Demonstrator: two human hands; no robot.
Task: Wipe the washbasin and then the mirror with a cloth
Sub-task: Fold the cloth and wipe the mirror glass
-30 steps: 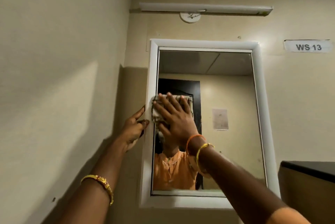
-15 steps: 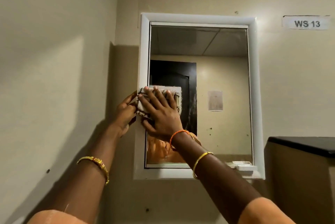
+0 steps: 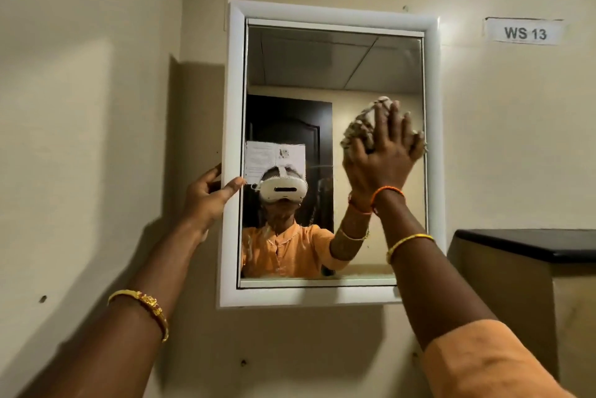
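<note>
Worn items: orange top (image 3: 283, 252), white headset (image 3: 283, 193), three wrist ornaments.
Arm of right hand (image 3: 379, 165): orange sleeve (image 3: 483, 362) at 5 o'clock, plain gold bangle (image 3: 409, 244) on forearm, orange thread band (image 3: 388, 192) at wrist. Arm of left hand (image 3: 206, 201): ornate gold bangle (image 3: 142, 304) with red-flecked centre, at 8 o'clock. Top and headset show in reflection only; top collared, headset with white top strap.

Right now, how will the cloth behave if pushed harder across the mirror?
Probably floppy: the cloth bunches unevenly under the flat right hand. It may slide out, since nothing grips it. The mirror could shift, which seems why the left hand holds its frame.
</note>
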